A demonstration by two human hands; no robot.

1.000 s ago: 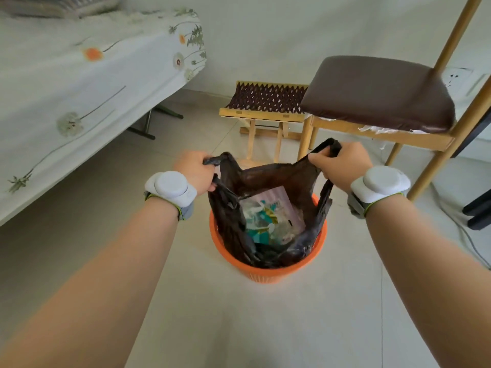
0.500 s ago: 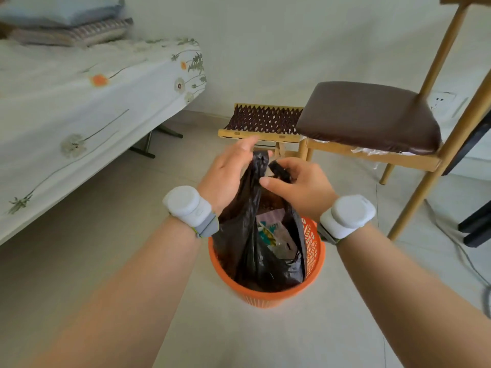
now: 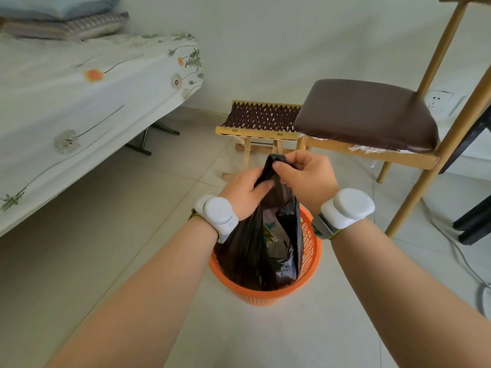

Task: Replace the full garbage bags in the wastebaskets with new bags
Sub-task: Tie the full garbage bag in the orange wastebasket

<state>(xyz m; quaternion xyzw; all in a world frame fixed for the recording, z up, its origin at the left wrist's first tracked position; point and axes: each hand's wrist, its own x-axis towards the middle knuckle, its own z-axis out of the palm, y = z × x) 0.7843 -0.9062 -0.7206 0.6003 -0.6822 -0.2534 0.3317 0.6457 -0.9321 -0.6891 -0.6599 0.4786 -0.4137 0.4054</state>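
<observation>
An orange plastic wastebasket (image 3: 268, 294) stands on the tiled floor in front of me. A dark garbage bag (image 3: 255, 256) with paper and wrappers inside sits in it, its top drawn up above the rim. My left hand (image 3: 245, 193) grips the gathered neck of the bag from the left. My right hand (image 3: 305, 176) pinches the bag's top handles just above and to the right. Both hands meet over the basket. White bands sit on both wrists.
A wooden chair with a brown cushion (image 3: 366, 115) stands close behind on the right. A small wooden folding stool (image 3: 260, 120) is behind the basket. A bed with a flowered sheet (image 3: 79, 91) fills the left. Cables (image 3: 467, 264) lie on the floor at right.
My hands went from holding the bag's two handles wide apart to bringing them together over the basket. The bag's mouth is now gathered shut and pulled higher.
</observation>
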